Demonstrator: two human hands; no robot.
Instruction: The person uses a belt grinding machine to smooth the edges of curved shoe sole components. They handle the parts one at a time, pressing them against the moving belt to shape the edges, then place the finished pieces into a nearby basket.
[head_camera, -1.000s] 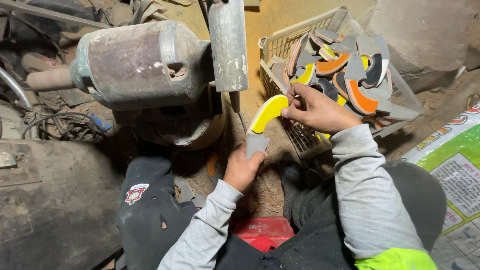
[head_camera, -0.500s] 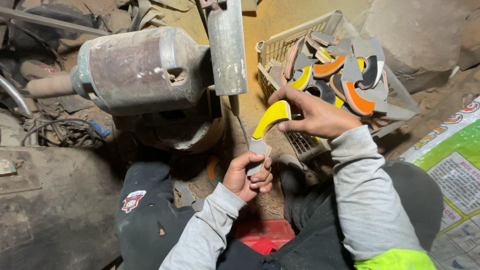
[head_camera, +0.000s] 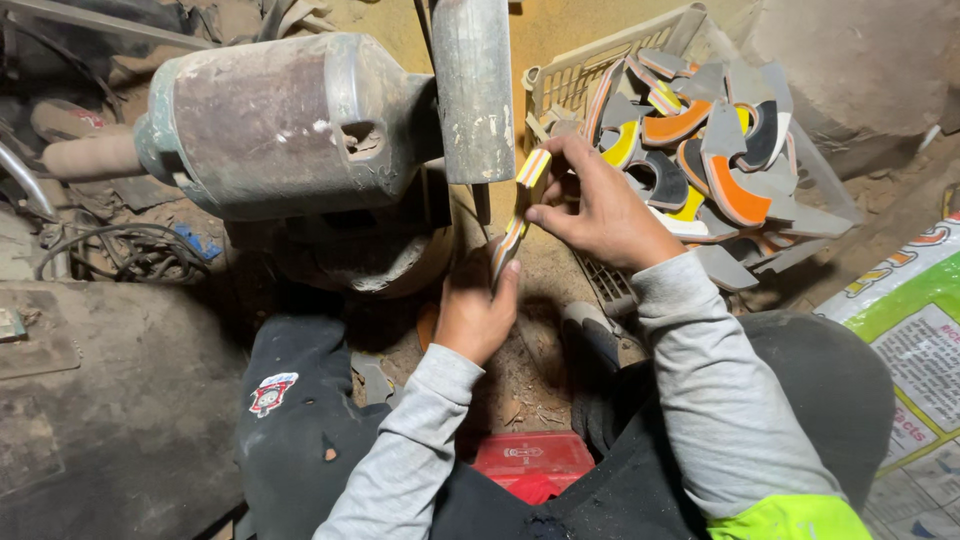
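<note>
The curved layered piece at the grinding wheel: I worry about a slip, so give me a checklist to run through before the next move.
1. Both hands on the curved layered piece: ok; right hand grips its upper end, left hand its lower end.
2. Piece turned edge-on to the grinding wheel: ok.
3. Contact with the wheel: cannot tell.
4. Right fingers apart from the wheel: not ok, very near.
5. Wheel spinning: cannot tell.
6. Basket of cut pieces clear of the hands: ok, behind the right hand.

Orange-yellow-grey striped curved piece (head_camera: 520, 215), grey sleeves (head_camera: 700, 370), red box (head_camera: 530, 462)
</note>
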